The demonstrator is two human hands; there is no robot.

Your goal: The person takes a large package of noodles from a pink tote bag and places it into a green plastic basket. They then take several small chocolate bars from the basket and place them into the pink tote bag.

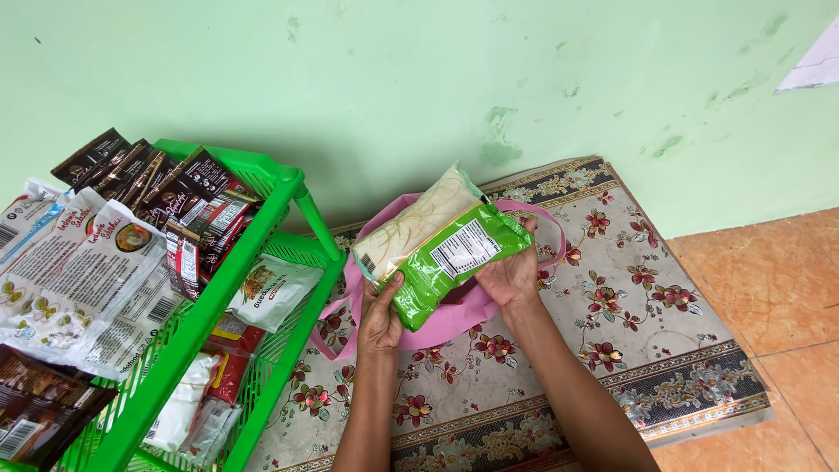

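Green-and-clear food packet (pixel 441 245) (label up), both hands, over pink bag (pixel 454 319)

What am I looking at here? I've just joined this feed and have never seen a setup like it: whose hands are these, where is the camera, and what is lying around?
There is no machine here. The single picture comes from a camera worn on a person's head, looking down at their own two bare hands. The left hand and the right hand together hold a green and clear food packet, gripping it from both ends above a pink bag. The bag lies on a floral mat spread on the floor against a pale green wall. At the left stands a green plastic rack, filled with dark sachet strips and white snack packets. Orange floor tiles show at the right.
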